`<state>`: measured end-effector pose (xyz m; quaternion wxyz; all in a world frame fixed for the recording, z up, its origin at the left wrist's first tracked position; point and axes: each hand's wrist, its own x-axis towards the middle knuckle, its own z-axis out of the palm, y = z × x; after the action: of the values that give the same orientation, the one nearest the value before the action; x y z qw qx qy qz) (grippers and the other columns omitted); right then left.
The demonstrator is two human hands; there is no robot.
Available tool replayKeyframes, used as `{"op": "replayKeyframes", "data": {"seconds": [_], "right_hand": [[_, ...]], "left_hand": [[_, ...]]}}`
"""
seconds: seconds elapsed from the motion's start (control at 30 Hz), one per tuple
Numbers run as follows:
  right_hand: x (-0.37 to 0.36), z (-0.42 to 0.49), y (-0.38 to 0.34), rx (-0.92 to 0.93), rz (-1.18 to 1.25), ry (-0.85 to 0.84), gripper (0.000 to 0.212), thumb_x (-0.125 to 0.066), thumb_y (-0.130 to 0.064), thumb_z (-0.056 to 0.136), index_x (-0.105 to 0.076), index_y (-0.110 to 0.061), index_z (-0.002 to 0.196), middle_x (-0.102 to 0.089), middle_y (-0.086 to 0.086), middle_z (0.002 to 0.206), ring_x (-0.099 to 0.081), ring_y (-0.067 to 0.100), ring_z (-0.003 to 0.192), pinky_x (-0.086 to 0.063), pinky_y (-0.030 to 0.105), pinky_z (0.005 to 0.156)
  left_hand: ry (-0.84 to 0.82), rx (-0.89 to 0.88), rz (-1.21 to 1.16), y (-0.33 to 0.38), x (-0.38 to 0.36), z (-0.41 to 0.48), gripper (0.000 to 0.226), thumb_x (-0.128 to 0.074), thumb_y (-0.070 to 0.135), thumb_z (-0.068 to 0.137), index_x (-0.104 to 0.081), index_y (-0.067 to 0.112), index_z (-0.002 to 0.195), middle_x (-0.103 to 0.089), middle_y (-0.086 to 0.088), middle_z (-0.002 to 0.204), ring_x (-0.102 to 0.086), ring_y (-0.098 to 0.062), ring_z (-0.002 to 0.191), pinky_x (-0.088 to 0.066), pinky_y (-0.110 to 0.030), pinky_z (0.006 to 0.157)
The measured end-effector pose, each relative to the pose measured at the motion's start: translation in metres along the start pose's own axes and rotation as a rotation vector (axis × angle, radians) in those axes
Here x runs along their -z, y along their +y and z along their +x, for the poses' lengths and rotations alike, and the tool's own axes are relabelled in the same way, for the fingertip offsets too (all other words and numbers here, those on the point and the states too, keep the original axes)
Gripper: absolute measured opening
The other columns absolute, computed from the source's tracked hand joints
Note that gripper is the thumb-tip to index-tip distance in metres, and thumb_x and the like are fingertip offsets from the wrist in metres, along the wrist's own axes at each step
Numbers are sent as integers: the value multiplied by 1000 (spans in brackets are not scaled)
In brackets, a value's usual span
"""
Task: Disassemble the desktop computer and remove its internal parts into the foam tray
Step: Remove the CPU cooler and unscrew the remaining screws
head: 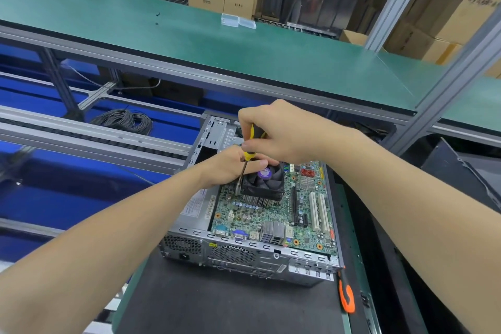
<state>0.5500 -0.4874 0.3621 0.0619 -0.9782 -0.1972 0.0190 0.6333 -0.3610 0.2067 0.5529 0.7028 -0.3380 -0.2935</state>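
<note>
The yellow-and-black screwdriver (248, 155) is held upright, its handle wrapped in the curled fingers of the right hand (284, 133), so that force can be driven straight down. Lower down, its metal shaft is pinched by the left hand (230, 168), judged to be there to keep the tip on a corner screw. The tip is set at the near-left corner of the black cooler fan with a purple sticker (267, 182), just below both grips. The fan sits on the green motherboard (260, 214) inside the open grey metal desktop case (244, 255). An orange-and-black tool (347, 298) is left beside the case. No foam tray can be made out.
</note>
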Motion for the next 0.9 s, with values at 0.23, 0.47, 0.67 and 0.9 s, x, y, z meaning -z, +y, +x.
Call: {"op": "replayKeyframes", "data": {"seconds": [0.23,0.47,0.67,0.9], "right_hand": [[-13,11,-8,-108,-62,83,38,-58,-45,99,-58,-10,87,-54,0,69,-54,21,68,-34,33,50],[-2,24,0,-96,59,-67,26,-70,-41,93,-59,-25,76,-62,-8,66,-57,9,62,-44,31,58],[8,38,-4,78,-33,-197,18,-79,-34,86,-66,-25,78,-65,-7,67,-55,2,66,-44,28,61],[13,27,-9,73,-92,-274,13,-74,-24,88,-65,-33,92,-67,-14,84,-51,-5,76,-46,30,69]], "left_hand": [[-33,24,39,-1,19,-9,18,-60,22,103,-70,36,111,-74,22,106,-64,11,98,-44,-19,98],[-160,-180,-120,-3,59,-33,33,-62,-2,92,-68,0,124,-68,-18,131,-58,-30,132,-44,-34,109],[-249,-213,-203,3,49,-32,27,-56,9,102,-69,16,125,-66,-15,136,-56,-28,135,-41,-28,112],[-74,-197,-124,4,27,-37,27,-60,3,99,-81,20,101,-77,-14,110,-70,-24,113,-51,-26,100]]}}
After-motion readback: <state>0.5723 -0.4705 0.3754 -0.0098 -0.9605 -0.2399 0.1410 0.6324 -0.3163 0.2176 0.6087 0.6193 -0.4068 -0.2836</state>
